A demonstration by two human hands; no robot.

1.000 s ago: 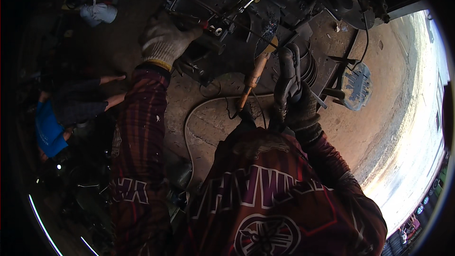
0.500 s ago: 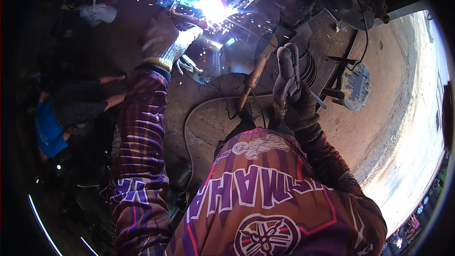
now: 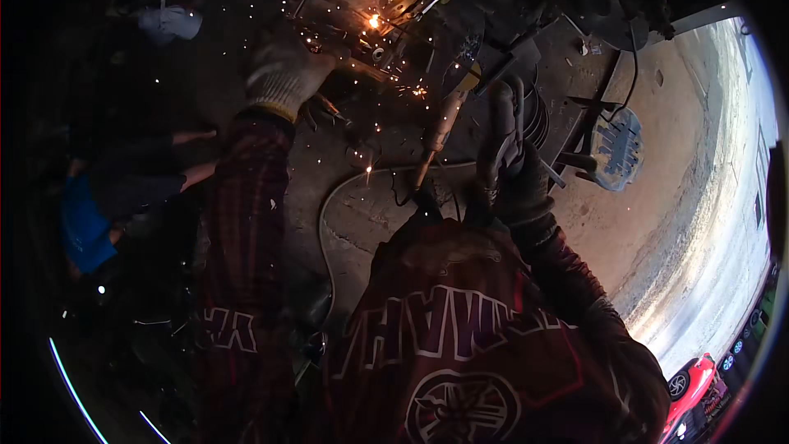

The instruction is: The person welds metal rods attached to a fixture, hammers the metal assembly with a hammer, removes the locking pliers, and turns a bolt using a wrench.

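Note:
My left hand (image 3: 288,74), in a pale knitted glove, is closed beside a metal assembly (image 3: 362,66) at the top middle. What its fingers hold is lost in the dark. A small orange glow (image 3: 374,21) burns on the metal, and sparks fly around it. Thin rods (image 3: 329,105) show just under this hand. My right hand (image 3: 526,185), in a darker glove, is low at the right of my lap. It seems closed on a grey, rounded, upright shape (image 3: 500,127), whose kind I cannot make out. Left of it stands what looks like an angle grinder (image 3: 444,123).
A cable (image 3: 329,205) curves across the floor. Coiled or stacked round metal (image 3: 536,119) and a worn blue-grey stool (image 3: 618,150) are at the right. A person in a blue shirt (image 3: 86,222) is at the left, below a pale cloth bundle (image 3: 170,23). A red car (image 3: 690,386) shows lower right.
The bright blue-white arc has gone out, leaving an orange glow and scattered sparks; the scene is much darker. My left hand has drawn back slightly. A red car has come into view.

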